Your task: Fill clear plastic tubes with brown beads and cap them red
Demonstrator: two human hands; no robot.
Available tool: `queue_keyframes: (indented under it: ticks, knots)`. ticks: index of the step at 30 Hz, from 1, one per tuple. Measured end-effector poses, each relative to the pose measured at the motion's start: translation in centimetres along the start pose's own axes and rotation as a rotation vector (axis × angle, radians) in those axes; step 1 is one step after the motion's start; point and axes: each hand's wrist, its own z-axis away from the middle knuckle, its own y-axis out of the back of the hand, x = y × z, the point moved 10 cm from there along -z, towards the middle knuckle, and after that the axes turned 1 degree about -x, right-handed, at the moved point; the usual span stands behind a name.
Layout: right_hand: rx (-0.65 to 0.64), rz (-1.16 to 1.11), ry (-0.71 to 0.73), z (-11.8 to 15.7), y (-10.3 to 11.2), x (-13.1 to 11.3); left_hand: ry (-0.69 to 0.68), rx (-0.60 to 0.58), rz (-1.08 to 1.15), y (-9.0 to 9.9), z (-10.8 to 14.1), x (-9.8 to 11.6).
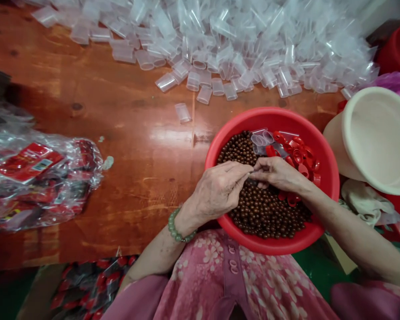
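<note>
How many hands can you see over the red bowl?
2. The left hand, wearing a green bead bracelet, and the right hand meet at the fingertips above the brown beads in the red basin.

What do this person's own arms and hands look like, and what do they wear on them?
The left hand and right hand are bare, with no gloves. A bracelet of pale green round beads circles the left wrist. The arms emerge from a pink left sleeve and pink right sleeve.

"Anything readable here?"
"Only the red label (26, 162) on the clear plastic bag (45, 206) left of the red basin (273, 116): it has a barcode (42, 165)."
"Its digits?"
"Too small to read."
</note>
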Motion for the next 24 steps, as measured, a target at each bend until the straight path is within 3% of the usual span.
queue_keyframes:
  ticks: [7,11,14,18,24]
  knots:
    - [-0.305,-0.291,-0.118,0.2,-4.2,1.2,-0.059,-0.146,0.078,-0.4,0.1,0.3]
    - [-0.336,-0.399,-0.128,0.2,-4.4,1.2,-0.146,-0.427,0.175,-1.3,0.3,1.4]
    - [-0.326,-0.458,-0.119,0.2,-4.2,1.2,-0.092,-0.534,0.000,-2.4,0.4,1.0]
    - [-0.342,-0.514,-0.110,0.5,-4.7,1.1,-0.019,-0.492,-0.212,-3.3,0.5,0.4]
    - [-0.349,-0.541,-0.065,0.9,-5.1,0.1,-0.012,-0.281,-0.068,-2.1,0.3,0.8]
